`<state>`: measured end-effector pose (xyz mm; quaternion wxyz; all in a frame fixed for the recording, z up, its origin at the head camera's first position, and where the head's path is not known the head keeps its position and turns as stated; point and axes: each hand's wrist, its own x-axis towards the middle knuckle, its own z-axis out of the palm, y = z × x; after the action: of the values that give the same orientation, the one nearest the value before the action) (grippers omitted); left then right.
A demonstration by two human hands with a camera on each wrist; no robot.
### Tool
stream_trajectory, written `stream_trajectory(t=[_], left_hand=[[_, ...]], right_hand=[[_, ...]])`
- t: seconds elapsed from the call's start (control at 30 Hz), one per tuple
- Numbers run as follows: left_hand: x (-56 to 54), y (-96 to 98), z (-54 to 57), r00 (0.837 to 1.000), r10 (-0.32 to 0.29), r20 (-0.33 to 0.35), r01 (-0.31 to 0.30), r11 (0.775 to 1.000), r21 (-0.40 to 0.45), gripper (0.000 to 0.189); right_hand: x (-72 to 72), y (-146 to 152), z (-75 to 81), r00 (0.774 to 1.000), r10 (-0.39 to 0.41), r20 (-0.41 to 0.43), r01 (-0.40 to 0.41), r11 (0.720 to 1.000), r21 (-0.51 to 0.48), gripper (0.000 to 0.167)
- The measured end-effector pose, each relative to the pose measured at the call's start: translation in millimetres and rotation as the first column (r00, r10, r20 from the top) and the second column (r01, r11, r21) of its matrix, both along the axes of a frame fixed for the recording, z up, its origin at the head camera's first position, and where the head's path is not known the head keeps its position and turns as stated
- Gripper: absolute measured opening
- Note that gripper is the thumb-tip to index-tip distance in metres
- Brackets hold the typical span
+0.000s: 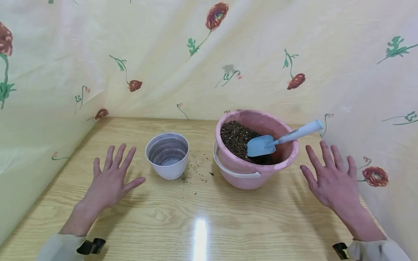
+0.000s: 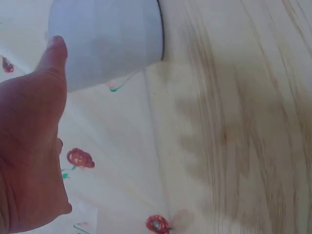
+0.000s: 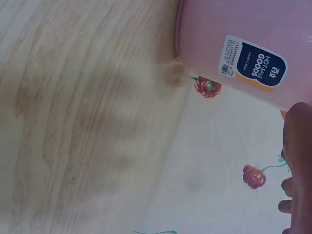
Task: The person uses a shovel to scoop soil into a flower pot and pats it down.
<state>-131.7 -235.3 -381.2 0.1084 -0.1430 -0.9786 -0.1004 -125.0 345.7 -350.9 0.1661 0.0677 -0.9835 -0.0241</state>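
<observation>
My left hand [image 1: 110,183] is spread over the table left of a white plastic pot [image 1: 169,170], fingers straight and holding nothing. The pot stands upright, with a little dark residue at its bottom. Right of it is a pink bucket [image 1: 241,179] partly filled with dark soil [image 1: 235,139]. A light blue trowel [image 1: 261,145] lies in the bucket, its blade on the soil and its handle leaning out over the right rim. My right hand [image 1: 336,181], also spread and holding nothing, is to the bucket's right. In the right wrist view, the bucket's side bears a label [image 3: 253,63].
Crumbs of soil [image 1: 186,177] are scattered on the wooden table [image 1: 156,224] between pot and bucket. The bucket's white handle [image 1: 235,174] hangs down along its front. Flower-printed cloth [image 1: 163,54] rises at the back and on both sides.
</observation>
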Motion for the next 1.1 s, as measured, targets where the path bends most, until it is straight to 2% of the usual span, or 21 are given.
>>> stream_trajectory(t=[0.07,0.1,0.13,0.17,0.23,0.27,0.33,0.43,0.53,0.7,0.8,0.9,1.1], left_hand=[[-0.8,3.2,1.3,1.0,-0.016,-0.008,0.016,0.999,0.048,0.093],[-1.1,4.9,1.8,1.0,-0.026,-0.014,0.027,0.997,0.07,0.093],[-1.3,6.8,3.1,0.999,-0.038,-0.021,0.039,0.995,0.093,0.093],[-1.5,8.6,4.3,0.998,-0.049,-0.028,0.052,0.992,0.116,0.092],[-1.6,12.4,6.8,0.997,-0.068,-0.045,0.074,0.985,0.155,0.092],[-1.8,14.3,8.1,0.995,-0.08,-0.057,0.089,0.981,0.174,0.091],[-2.8,18.2,10.4,0.991,-0.098,-0.089,0.115,0.97,0.213,0.09],[-5.3,23.5,13.2,0.983,-0.114,-0.147,0.15,0.953,0.264,0.09],[-7.4,29.0,15.9,0.971,-0.129,-0.2,0.19,0.928,0.321,0.09],[-11.0,38.2,20.0,0.953,-0.164,-0.255,0.258,0.881,0.397,0.091],[-12.6,44.7,22.8,0.952,-0.183,-0.245,0.278,0.853,0.442,0.091],[-13.8,52.3,26.2,0.956,-0.196,-0.219,0.28,0.832,0.479,0.092],[-16.8,66.0,32.6,0.96,-0.222,-0.171,0.279,0.807,0.521,0.091]], right_hand=[[-0.8,-1.4,0.7,0.995,0.023,-0.093,-0.025,1.0,-0.017,0.061],[-1.6,-2.3,0.8,0.987,0.042,-0.157,-0.046,0.999,-0.022,0.061],[-2.7,-3.6,1.1,0.968,0.065,-0.243,-0.073,0.997,-0.023,0.062],[-3.6,-5.2,1.5,0.942,0.082,-0.324,-0.095,0.995,-0.022,0.063],[-6.3,-8.6,3.2,0.865,0.118,-0.487,-0.14,0.99,-0.009,0.064],[-7.6,-10.5,5.0,0.824,0.127,-0.552,-0.155,0.988,-0.004,0.064],[-9.6,-14.9,10.2,0.757,0.118,-0.642,-0.17,0.985,-0.018,0.062],[-12.0,-21.7,20.0,0.678,0.095,-0.729,-0.184,0.982,-0.044,0.059],[-13.2,-29.5,29.5,0.62,0.074,-0.781,-0.209,0.975,-0.073,0.058],[-15.6,-42.1,44.8,0.534,0.095,-0.84,-0.31,0.946,-0.09,0.051],[-17.8,-49.1,53.5,0.493,0.118,-0.862,-0.377,0.922,-0.09,0.048],[-20.2,-55.2,60.3,0.47,0.145,-0.871,-0.43,0.899,-0.082,0.046],[-24.2,-61.4,67.9,0.471,0.197,-0.86,-0.475,0.878,-0.059,0.044]])
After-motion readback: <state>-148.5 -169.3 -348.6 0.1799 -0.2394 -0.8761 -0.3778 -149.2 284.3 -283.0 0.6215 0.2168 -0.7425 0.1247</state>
